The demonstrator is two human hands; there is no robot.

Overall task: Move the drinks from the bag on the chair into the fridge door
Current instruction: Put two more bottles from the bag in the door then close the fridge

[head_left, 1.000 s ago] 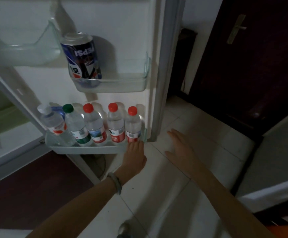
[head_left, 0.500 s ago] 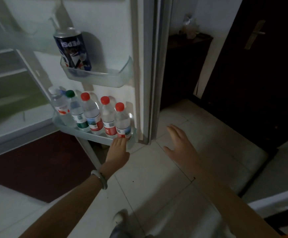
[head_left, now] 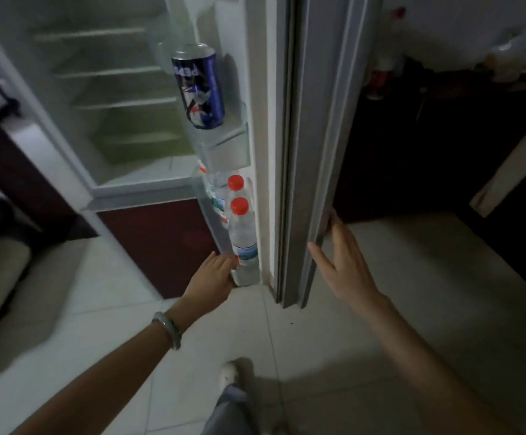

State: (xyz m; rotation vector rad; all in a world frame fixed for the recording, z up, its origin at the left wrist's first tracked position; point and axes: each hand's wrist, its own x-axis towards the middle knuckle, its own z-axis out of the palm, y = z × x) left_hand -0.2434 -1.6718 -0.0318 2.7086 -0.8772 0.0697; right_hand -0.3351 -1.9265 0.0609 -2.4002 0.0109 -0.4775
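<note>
Left hand (head_left: 214,274): reaches forward and low, its fingers laid nearly straight against the near end of the lower door shelf (head_left: 247,277), holding nothing. The fingertips are touching the shelf just beside the nearest bottle.
Left wrist: wears a pale bracelet (head_left: 169,328).
Right hand (head_left: 346,265): wide and empty, with its fingers spread. The fingertips touch the outer face of the fridge door (head_left: 302,152) near its bottom corner, and the thumb points toward the door's edge.
Water bottles (head_left: 242,233): clear plastic, standing upright in a row in the lower door shelf. The row is seen end-on, so only the two nearest red caps show clearly. Those behind are mostly hidden and cannot be counted.
Cola can (head_left: 200,89): dark blue, standing in the upper door shelf (head_left: 224,142), above the bottles, leaning slightly.
Fridge door, position: seen almost edge-on, standing between the two hands, with its grey rubber seal facing the camera.
Fridge cabinet (head_left: 114,89): open on the left, dimly lit, pale shelves inside.
Surroundings: white tiled floor (head_left: 396,324), a dark cabinet (head_left: 443,152) to the right of the door, and the person's shoe (head_left: 230,370) at the bottom.
</note>
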